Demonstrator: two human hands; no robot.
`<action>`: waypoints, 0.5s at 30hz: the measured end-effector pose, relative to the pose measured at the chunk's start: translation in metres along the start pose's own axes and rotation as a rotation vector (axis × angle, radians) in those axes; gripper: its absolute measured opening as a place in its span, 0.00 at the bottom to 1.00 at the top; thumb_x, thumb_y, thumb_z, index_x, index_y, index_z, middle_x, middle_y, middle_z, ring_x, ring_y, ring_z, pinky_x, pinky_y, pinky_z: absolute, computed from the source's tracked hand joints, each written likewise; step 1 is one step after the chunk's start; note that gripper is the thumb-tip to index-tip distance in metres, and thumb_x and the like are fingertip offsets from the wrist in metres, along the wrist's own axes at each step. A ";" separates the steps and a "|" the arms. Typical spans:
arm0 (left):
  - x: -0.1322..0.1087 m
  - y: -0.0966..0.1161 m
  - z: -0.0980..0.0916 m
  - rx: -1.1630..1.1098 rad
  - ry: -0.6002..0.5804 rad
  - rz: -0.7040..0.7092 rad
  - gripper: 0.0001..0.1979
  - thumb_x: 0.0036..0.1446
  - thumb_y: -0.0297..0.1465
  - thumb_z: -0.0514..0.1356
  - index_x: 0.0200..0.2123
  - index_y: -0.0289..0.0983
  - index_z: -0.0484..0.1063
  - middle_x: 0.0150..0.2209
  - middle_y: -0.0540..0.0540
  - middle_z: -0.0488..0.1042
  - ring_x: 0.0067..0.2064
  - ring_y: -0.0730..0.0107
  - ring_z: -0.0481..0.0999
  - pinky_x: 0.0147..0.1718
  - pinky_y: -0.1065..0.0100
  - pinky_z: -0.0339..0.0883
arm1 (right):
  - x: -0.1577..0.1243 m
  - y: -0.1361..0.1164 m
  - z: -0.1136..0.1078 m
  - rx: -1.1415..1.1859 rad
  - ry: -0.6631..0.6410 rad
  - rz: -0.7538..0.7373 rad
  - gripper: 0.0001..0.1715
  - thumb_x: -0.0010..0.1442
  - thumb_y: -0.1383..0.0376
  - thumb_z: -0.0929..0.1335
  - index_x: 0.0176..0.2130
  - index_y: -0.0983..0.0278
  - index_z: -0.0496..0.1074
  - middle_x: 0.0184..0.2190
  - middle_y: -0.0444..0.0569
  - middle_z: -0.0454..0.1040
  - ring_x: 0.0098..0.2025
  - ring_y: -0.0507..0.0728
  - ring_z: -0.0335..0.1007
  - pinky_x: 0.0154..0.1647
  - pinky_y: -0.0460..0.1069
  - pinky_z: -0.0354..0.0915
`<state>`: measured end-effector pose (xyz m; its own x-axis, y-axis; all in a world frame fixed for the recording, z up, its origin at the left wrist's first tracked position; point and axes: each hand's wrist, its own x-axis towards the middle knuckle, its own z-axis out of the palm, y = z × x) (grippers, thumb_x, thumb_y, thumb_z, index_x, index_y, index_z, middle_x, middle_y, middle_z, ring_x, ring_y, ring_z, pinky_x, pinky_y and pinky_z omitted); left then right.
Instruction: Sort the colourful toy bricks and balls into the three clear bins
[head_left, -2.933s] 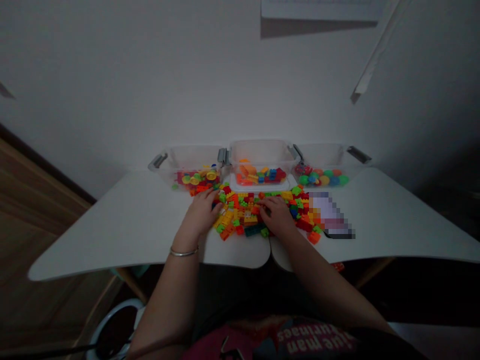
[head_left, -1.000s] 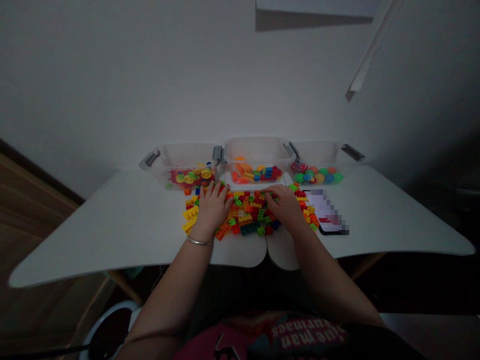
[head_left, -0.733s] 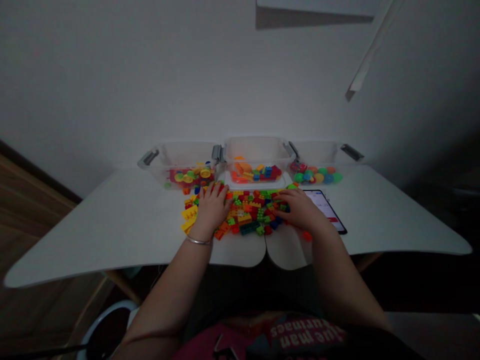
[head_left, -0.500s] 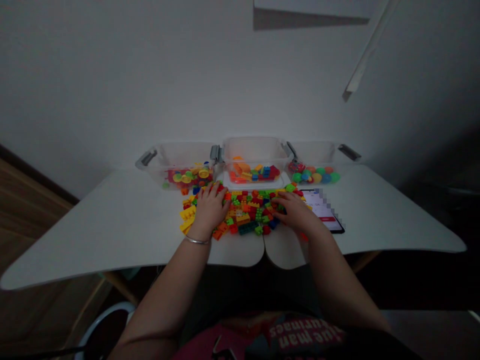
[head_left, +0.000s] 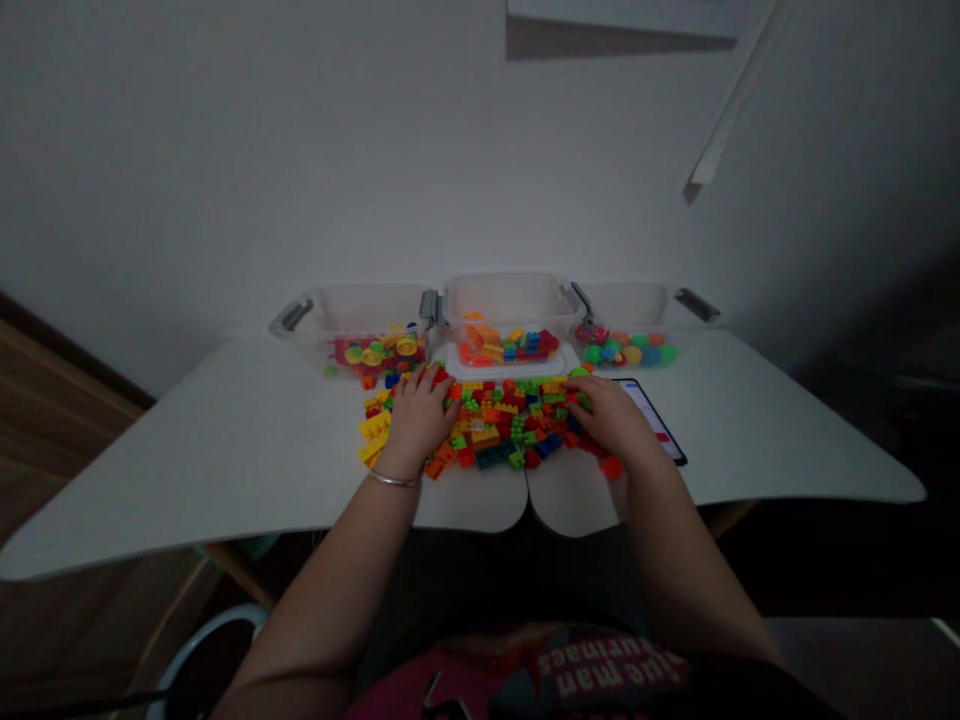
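Note:
A pile of toy building bricks (head_left: 501, 418) in many colours spreads across the middle of the table between my hands. My left hand (head_left: 421, 412) lies open on the left part of the pile, palm down with fingers apart. Yellow bricks (head_left: 374, 432) show just left of its wrist. On the pile's right side rests my right hand (head_left: 609, 412), open, its fingers spread over the bricks and its palm beside the phone. An orange-red piece (head_left: 612, 467) lies below the right wrist. The bricks under both palms are hidden.
Behind the pile stand three clear bins: the left bin (head_left: 375, 303) with mixed toys, the middle bin (head_left: 510, 297) with bricks, the right bin (head_left: 630, 303) with coloured balls. A phone (head_left: 658, 425) lies right of my right hand on the white table (head_left: 247, 440).
My right hand has shifted to the right, covering more of the phone and uncovering blue bricks and the orange-red piece. My left hand has stayed in place.

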<state>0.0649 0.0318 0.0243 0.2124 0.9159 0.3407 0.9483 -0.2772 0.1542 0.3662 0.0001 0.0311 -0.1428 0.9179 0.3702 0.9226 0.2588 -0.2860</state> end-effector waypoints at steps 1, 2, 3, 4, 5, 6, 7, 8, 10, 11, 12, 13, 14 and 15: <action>0.000 0.000 0.000 0.006 -0.004 0.004 0.23 0.63 0.37 0.55 0.58 0.38 0.73 0.68 0.39 0.63 0.69 0.44 0.58 0.66 0.42 0.52 | -0.002 0.004 -0.005 -0.017 -0.021 0.022 0.19 0.61 0.68 0.70 0.52 0.63 0.77 0.51 0.56 0.78 0.54 0.66 0.73 0.57 0.60 0.67; 0.000 0.000 0.001 0.010 -0.006 0.008 0.23 0.63 0.37 0.55 0.59 0.37 0.73 0.68 0.38 0.62 0.69 0.44 0.58 0.66 0.42 0.52 | -0.004 0.007 -0.010 -0.035 -0.046 0.039 0.19 0.60 0.68 0.70 0.52 0.63 0.77 0.50 0.56 0.79 0.52 0.66 0.74 0.56 0.59 0.68; 0.000 0.000 0.001 0.012 -0.007 0.011 0.23 0.63 0.37 0.55 0.59 0.37 0.73 0.68 0.38 0.62 0.69 0.44 0.58 0.66 0.42 0.52 | -0.006 0.010 -0.014 -0.053 -0.072 0.052 0.20 0.59 0.68 0.71 0.51 0.63 0.78 0.49 0.56 0.79 0.52 0.66 0.74 0.55 0.59 0.68; 0.000 0.000 0.001 0.013 -0.006 0.013 0.23 0.63 0.37 0.55 0.59 0.37 0.73 0.68 0.38 0.62 0.69 0.44 0.58 0.66 0.42 0.53 | -0.007 0.011 -0.016 -0.072 -0.097 0.060 0.21 0.57 0.69 0.71 0.51 0.62 0.78 0.49 0.56 0.79 0.51 0.66 0.75 0.54 0.58 0.68; 0.000 0.000 0.001 0.014 -0.004 0.012 0.23 0.63 0.37 0.55 0.59 0.38 0.73 0.68 0.39 0.62 0.69 0.44 0.58 0.66 0.42 0.53 | -0.009 0.012 -0.017 -0.088 -0.120 0.068 0.22 0.57 0.69 0.72 0.51 0.62 0.78 0.49 0.56 0.79 0.51 0.66 0.75 0.53 0.58 0.69; 0.000 0.000 0.001 0.016 -0.001 0.011 0.23 0.63 0.38 0.54 0.59 0.38 0.73 0.68 0.39 0.62 0.69 0.44 0.58 0.66 0.42 0.53 | -0.010 0.013 -0.018 -0.099 -0.139 0.077 0.22 0.56 0.69 0.72 0.51 0.62 0.78 0.49 0.56 0.79 0.50 0.66 0.75 0.52 0.57 0.69; 0.000 0.000 0.001 0.018 -0.001 0.010 0.23 0.63 0.38 0.54 0.59 0.39 0.73 0.68 0.40 0.63 0.69 0.45 0.58 0.66 0.42 0.53 | -0.011 0.012 -0.017 -0.105 -0.153 0.084 0.22 0.56 0.69 0.72 0.51 0.61 0.78 0.49 0.56 0.79 0.50 0.66 0.75 0.51 0.57 0.69; 0.000 0.000 0.001 0.021 -0.003 0.009 0.23 0.63 0.38 0.54 0.59 0.39 0.73 0.68 0.40 0.63 0.69 0.45 0.58 0.65 0.42 0.54 | -0.011 0.011 -0.016 -0.105 -0.160 0.089 0.22 0.56 0.69 0.72 0.51 0.61 0.78 0.49 0.56 0.79 0.50 0.66 0.75 0.51 0.57 0.69; 0.000 0.000 0.001 0.026 -0.008 0.011 0.23 0.64 0.38 0.54 0.59 0.38 0.73 0.68 0.39 0.63 0.69 0.45 0.58 0.65 0.42 0.54 | -0.011 0.008 -0.013 -0.092 -0.162 0.083 0.21 0.56 0.69 0.72 0.51 0.61 0.78 0.49 0.56 0.79 0.50 0.65 0.75 0.51 0.57 0.69; 0.000 0.000 0.001 0.029 -0.008 0.012 0.23 0.64 0.38 0.54 0.59 0.38 0.73 0.68 0.39 0.63 0.69 0.45 0.58 0.65 0.42 0.54 | -0.010 0.006 -0.011 -0.084 -0.155 0.074 0.21 0.57 0.69 0.72 0.50 0.61 0.78 0.49 0.55 0.79 0.50 0.65 0.75 0.51 0.57 0.69; 0.000 0.000 0.001 0.033 -0.007 0.013 0.23 0.64 0.38 0.54 0.59 0.37 0.73 0.68 0.38 0.63 0.69 0.45 0.59 0.65 0.42 0.54 | -0.009 0.005 -0.009 -0.078 -0.144 0.067 0.20 0.57 0.69 0.72 0.50 0.61 0.78 0.49 0.55 0.79 0.50 0.65 0.75 0.52 0.57 0.69; 0.000 0.000 0.001 0.038 -0.004 0.013 0.23 0.64 0.38 0.54 0.58 0.37 0.73 0.68 0.39 0.63 0.69 0.45 0.59 0.65 0.42 0.54 | -0.009 0.003 -0.007 -0.073 -0.136 0.065 0.20 0.58 0.69 0.71 0.51 0.61 0.78 0.48 0.55 0.79 0.50 0.64 0.75 0.52 0.57 0.69; 0.000 0.000 0.000 0.045 -0.001 0.014 0.23 0.64 0.38 0.54 0.58 0.38 0.73 0.68 0.39 0.63 0.69 0.45 0.59 0.65 0.42 0.55 | -0.008 0.001 -0.006 -0.069 -0.131 0.066 0.20 0.58 0.70 0.71 0.51 0.61 0.78 0.48 0.55 0.79 0.50 0.63 0.75 0.53 0.56 0.69; 0.000 0.000 0.000 0.053 0.001 0.014 0.22 0.64 0.38 0.54 0.58 0.38 0.74 0.68 0.39 0.63 0.69 0.45 0.59 0.65 0.42 0.56 | -0.008 0.000 -0.004 -0.065 -0.130 0.069 0.20 0.59 0.70 0.70 0.52 0.62 0.77 0.49 0.55 0.78 0.50 0.63 0.75 0.53 0.56 0.68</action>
<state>0.0651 0.0315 0.0239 0.2256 0.9115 0.3438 0.9563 -0.2745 0.1002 0.3686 -0.0087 0.0321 -0.1199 0.9651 0.2329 0.9523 0.1781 -0.2477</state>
